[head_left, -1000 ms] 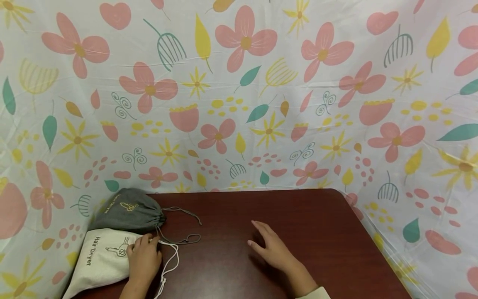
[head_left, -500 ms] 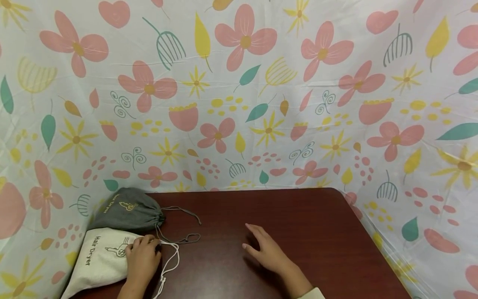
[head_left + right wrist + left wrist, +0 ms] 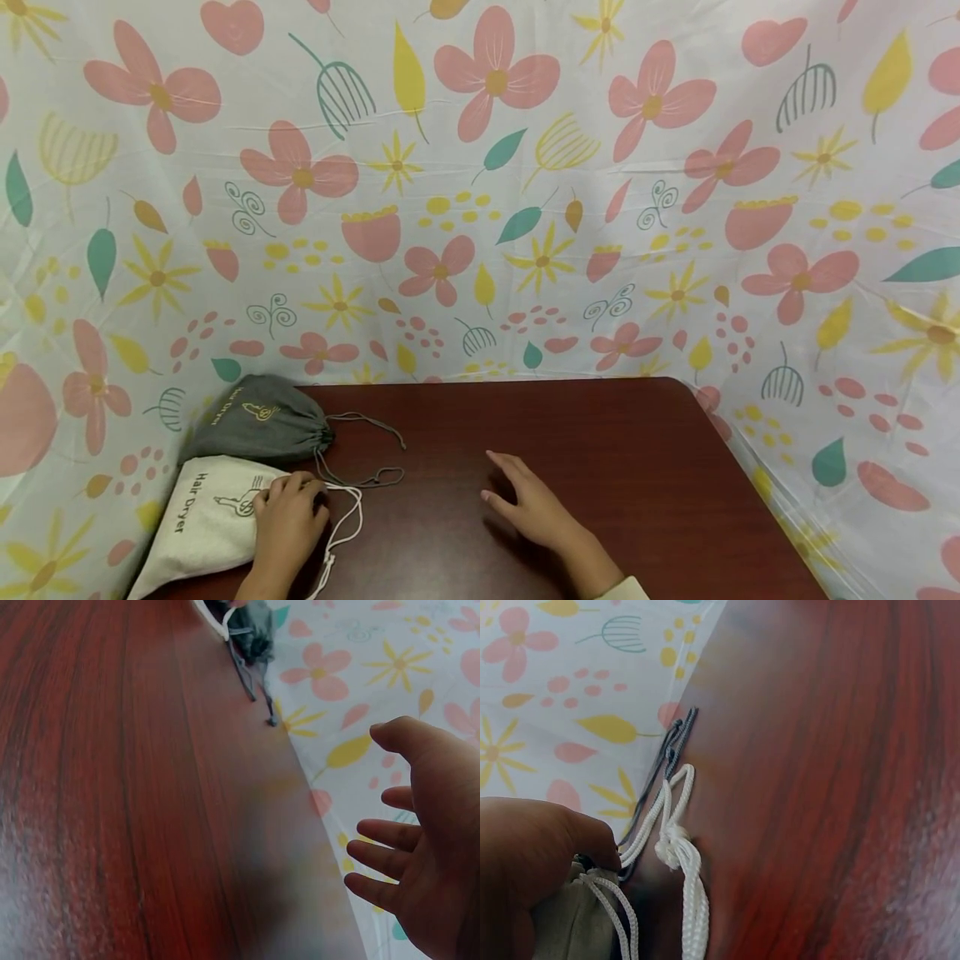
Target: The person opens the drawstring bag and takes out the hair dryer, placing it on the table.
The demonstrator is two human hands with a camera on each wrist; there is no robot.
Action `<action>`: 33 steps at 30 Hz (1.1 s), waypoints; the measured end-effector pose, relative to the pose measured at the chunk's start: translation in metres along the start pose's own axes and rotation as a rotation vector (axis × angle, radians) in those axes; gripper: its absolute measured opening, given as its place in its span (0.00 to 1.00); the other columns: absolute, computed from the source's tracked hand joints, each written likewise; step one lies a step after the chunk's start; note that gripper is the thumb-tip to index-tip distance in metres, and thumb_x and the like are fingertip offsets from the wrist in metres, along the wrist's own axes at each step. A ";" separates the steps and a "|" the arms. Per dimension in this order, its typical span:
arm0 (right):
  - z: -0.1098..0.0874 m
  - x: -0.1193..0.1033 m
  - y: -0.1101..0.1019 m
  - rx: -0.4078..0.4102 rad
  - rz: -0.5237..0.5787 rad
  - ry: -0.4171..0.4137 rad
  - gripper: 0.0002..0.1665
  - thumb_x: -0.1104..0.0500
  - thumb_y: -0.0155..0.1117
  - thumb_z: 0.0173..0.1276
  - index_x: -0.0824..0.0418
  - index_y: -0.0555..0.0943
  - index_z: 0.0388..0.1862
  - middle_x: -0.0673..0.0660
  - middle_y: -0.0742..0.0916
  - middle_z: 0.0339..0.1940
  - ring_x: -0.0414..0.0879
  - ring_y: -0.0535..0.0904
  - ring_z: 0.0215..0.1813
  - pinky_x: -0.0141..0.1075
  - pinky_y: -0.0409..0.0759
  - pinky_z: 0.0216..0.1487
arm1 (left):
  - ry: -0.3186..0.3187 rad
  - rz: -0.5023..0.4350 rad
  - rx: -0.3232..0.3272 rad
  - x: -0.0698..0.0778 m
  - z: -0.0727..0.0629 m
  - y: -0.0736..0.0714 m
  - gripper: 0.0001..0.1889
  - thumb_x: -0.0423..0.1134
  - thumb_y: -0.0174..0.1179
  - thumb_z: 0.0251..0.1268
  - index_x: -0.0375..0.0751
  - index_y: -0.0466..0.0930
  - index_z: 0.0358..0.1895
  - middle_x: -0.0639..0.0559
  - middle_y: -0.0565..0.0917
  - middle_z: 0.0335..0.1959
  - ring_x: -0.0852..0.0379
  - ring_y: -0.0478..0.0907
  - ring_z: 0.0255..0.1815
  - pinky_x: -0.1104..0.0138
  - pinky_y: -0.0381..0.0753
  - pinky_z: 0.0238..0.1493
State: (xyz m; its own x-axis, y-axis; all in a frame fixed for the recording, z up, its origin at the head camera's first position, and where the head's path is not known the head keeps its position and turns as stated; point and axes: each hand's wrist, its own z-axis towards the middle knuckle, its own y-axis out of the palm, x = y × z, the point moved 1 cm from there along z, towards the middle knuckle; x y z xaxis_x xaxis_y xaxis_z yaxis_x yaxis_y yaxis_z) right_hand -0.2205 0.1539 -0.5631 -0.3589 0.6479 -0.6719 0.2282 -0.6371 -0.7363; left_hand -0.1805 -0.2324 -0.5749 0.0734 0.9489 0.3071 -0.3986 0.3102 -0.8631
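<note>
Left hand (image 3: 288,521) grips the white bag (image 3: 206,533) near its mouth; right hand (image 3: 536,507), fingers extended, hovers unladen above the table (image 3: 637,458).

The white bag (image 3: 201,529), near left, is dull cloth, a bit rough. The gray bag (image 3: 281,423), far left, is dull cloth too. The white string (image 3: 694,907) looks woven. The brown surface (image 3: 637,467) looks like smooth, shiny wood. The flowery sheet (image 3: 480,183) is creased cloth.

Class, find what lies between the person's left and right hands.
The head view shows a white drawstring cord beside the left hand, a grey drawstring cord slightly beyond, then bare reddish-brown wooden tabletop toward the right hand.
</note>
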 end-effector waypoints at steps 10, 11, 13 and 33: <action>0.002 -0.006 0.002 -0.047 0.110 -0.004 0.41 0.32 0.56 0.73 0.38 0.58 0.81 0.51 0.69 0.78 0.55 0.67 0.77 0.60 0.69 0.70 | 0.020 -0.022 0.019 0.014 0.000 -0.009 0.12 0.34 0.70 0.48 0.46 0.88 0.39 0.47 0.83 0.47 0.39 0.74 0.53 0.40 0.62 0.50; 0.002 -0.007 0.003 -0.052 0.122 -0.003 0.41 0.33 0.56 0.73 0.38 0.58 0.81 0.51 0.69 0.78 0.56 0.67 0.78 0.61 0.69 0.70 | 0.027 -0.026 0.031 0.015 0.000 -0.010 0.12 0.34 0.71 0.47 0.46 0.88 0.38 0.47 0.83 0.47 0.39 0.74 0.53 0.40 0.62 0.50; 0.002 -0.007 0.005 -0.058 0.131 -0.001 0.41 0.34 0.57 0.73 0.38 0.58 0.80 0.52 0.69 0.78 0.56 0.67 0.77 0.62 0.69 0.70 | 0.036 -0.033 0.047 0.018 -0.001 -0.011 0.11 0.34 0.71 0.47 0.46 0.88 0.38 0.47 0.83 0.46 0.40 0.74 0.52 0.40 0.62 0.50; 0.004 -0.017 0.021 -0.056 0.120 -0.065 0.39 0.35 0.57 0.74 0.41 0.61 0.80 0.51 0.74 0.75 0.53 0.70 0.75 0.58 0.69 0.71 | 0.152 -0.092 0.108 0.038 -0.006 -0.026 0.13 0.29 0.74 0.45 0.52 0.85 0.32 0.52 0.82 0.43 0.45 0.72 0.50 0.51 0.64 0.44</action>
State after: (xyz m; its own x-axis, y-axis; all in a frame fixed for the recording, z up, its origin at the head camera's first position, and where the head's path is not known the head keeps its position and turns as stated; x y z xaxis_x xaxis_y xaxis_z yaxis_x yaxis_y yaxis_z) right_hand -0.2130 0.1277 -0.5673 -0.3838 0.5389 -0.7499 0.3226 -0.6826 -0.6557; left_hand -0.1617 -0.2036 -0.5433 0.2483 0.9171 0.3118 -0.4792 0.3960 -0.7833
